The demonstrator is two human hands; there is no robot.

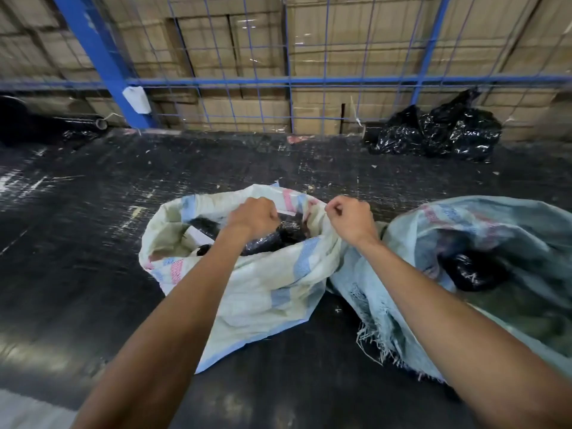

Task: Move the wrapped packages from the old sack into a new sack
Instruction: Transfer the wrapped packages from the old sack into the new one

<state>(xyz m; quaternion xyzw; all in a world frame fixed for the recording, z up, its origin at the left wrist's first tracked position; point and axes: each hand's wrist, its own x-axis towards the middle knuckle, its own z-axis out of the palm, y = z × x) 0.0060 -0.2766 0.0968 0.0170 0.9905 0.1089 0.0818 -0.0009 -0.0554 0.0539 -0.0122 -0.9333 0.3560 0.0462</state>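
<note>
A white woven sack (272,283) with blue and pink stripes lies open on the dark surface, and black wrapped packages (266,243) show inside its mouth. My left hand (252,216) grips the far rim of that mouth. My right hand (351,219) pinches the rim at its right side. To the right lies a pale blue, frayed woven sack (479,236) with a black wrapped package (473,270) visible in its opening.
A heap of black plastic-wrapped bundles (439,131) sits at the back right against a blue wire-mesh fence (291,80). Stacked cardboard boxes stand behind the fence. A blue post (102,63) slants at the left. The dark surface (93,212) is scratched and littered.
</note>
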